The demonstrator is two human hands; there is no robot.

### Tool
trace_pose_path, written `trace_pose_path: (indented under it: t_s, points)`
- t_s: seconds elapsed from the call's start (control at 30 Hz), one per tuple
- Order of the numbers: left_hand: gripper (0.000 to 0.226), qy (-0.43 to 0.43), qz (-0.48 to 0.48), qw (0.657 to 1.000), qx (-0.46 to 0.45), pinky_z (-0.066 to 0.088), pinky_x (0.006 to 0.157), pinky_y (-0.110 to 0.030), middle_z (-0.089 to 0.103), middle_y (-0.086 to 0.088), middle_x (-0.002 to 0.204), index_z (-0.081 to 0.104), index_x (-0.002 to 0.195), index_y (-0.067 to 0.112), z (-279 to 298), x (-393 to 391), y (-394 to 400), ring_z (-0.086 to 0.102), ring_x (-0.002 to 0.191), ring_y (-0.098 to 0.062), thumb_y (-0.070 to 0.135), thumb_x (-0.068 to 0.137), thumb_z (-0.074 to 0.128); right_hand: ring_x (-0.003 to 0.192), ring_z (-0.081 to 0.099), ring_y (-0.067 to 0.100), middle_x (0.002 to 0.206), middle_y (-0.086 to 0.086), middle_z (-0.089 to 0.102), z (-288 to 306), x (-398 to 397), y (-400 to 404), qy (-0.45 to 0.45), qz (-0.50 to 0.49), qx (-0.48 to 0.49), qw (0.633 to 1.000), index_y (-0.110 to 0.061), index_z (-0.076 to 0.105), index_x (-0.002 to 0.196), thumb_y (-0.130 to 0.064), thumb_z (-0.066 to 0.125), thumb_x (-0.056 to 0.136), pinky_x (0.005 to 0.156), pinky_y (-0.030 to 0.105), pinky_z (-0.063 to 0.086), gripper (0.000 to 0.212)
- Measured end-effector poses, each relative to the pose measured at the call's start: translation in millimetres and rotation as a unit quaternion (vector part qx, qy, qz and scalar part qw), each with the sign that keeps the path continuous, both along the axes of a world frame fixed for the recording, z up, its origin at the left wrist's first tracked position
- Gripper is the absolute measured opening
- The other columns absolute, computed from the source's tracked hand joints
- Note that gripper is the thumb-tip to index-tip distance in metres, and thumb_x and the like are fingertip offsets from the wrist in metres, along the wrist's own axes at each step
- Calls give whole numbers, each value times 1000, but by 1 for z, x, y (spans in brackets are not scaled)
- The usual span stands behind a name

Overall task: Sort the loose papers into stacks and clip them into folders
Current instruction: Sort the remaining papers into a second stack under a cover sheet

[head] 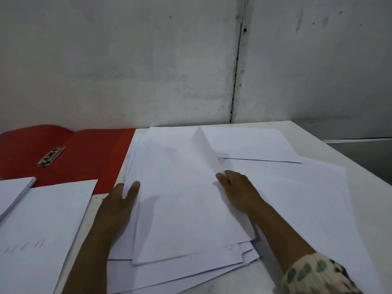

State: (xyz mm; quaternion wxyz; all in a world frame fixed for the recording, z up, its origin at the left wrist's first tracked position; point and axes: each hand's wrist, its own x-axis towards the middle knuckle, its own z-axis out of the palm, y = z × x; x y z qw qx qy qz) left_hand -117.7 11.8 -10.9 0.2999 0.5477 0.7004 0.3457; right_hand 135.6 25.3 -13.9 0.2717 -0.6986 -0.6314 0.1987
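Head view, looking down on a white bench set against a scuffed grey wall.

Centre: loose pile of white papers, sheets fanned and skewed, lower edges staggered toward the near side; one further sheet lying at the far side, partly overlapped by the pile.

Left hand at the pile's left edge, fingers straight and together, thumb lying on the top sheet, fingers seemingly slipped under its edge; no curl visible.

Right hand resting palm-down on the pile right of centre, fingers extended and flat against the paper, pressing rather than gripping; patterned sleeve at the wrist.

Far left: red folder lying open and flat, metal clip on its inner face.

Near left: two separate white stacks, a thicker one at the picture's edge and a flat one beside it, overlapping the folder's near edge; faint mirrored lettering showing through the latter, unreadable.
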Motion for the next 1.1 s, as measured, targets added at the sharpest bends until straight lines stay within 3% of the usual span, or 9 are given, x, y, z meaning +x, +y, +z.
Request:
trace_pose_path:
  t_s: [0.1, 0.2, 0.37, 0.5, 0.6, 0.77, 0.87, 0.97, 1.1]
  points:
    - [74, 3, -25, 1000, 1, 43, 99, -48, 57, -9, 128, 46, 131, 15, 0, -3, 0, 53, 116, -30, 61, 74, 60, 83, 51, 28, 88, 8, 56, 3, -12, -3, -124, 40, -21, 991, -21, 42, 76, -47, 28, 98, 67, 31, 32, 37]
    - [76, 22, -21, 999, -15, 40, 103, -50, 49, -11, 138, 39, 137, 12, -3, -8, 3, 48, 124, -33, 40, 75, 71, 97, 58, 31, 104, 12, 62, 5, -16, -2, -181, 42, 0, 983, -12, 48, 114, -55, 31, 94, 68, 30, 33, 51]
    - [70, 17, -26, 999, -10, 42, 100, -52, 52, -12, 135, 39, 136, 12, -6, -9, 7, 50, 122, -34, 31, 77, 72, 110, 53, 25, 108, 3, 60, 3, 7, 8, -43, -54, 50, 996, -17, 54, 120, -53, 47, 89, 87, 32, 40, 48]
    - [65, 20, -15, 1000, -7, 43, 100, -50, 53, -13, 132, 41, 135, 9, -7, -8, 10, 51, 119, -35, 25, 79, 70, 132, 34, 28, 139, 6, 44, 0, 53, 12, -129, -148, -4, 981, -18, 46, 132, -56, 51, 85, 105, 40, 28, 61]
    - [66, 22, -13, 1000, -4, 43, 99, -49, 53, -14, 133, 40, 135, 9, -9, -8, 12, 51, 120, -35, 24, 79, 70, 136, 26, 29, 144, 6, 36, -2, 72, 10, -157, -149, -71, 974, -19, 34, 140, -69, 52, 76, 109, 44, 22, 83]
    - [70, 27, -10, 1000, -2, 40, 102, -52, 48, -14, 138, 37, 138, 10, -10, -7, 12, 46, 125, -36, 26, 79, 70, 130, 33, 28, 135, 6, 43, 2, 78, 13, -174, -151, -87, 969, -20, 44, 131, -73, 58, 68, 104, 42, 27, 84]
    - [63, 36, -12, 999, 7, 42, 99, -47, 53, -14, 132, 42, 134, 8, -8, -5, 12, 50, 120, -35, 24, 80, 69, 123, 39, 27, 120, 6, 50, 2, 86, 15, -168, -163, -70, 970, -21, 58, 110, -57, 59, 79, 98, 38, 28, 47]
    - [47, 41, -10, 999, 29, 46, 91, -42, 62, -14, 119, 53, 123, 7, -6, -7, 12, 57, 107, -34, 23, 81, 68, 102, 51, 28, 95, 3, 51, 2, 91, 15, -150, -162, 6, 975, -19, 55, 82, -30, 55, 86, 81, 34, 24, 12]
    - [44, 27, 6, 999, 38, 46, 88, -43, 62, -15, 118, 53, 123, 8, -6, -10, 7, 57, 104, -35, 22, 83, 66, 71, 47, 26, 65, 0, 51, 2, 96, 9, -159, -175, 61, 970, -16, 46, 79, -21, 47, 92, 75, 32, 20, 14]
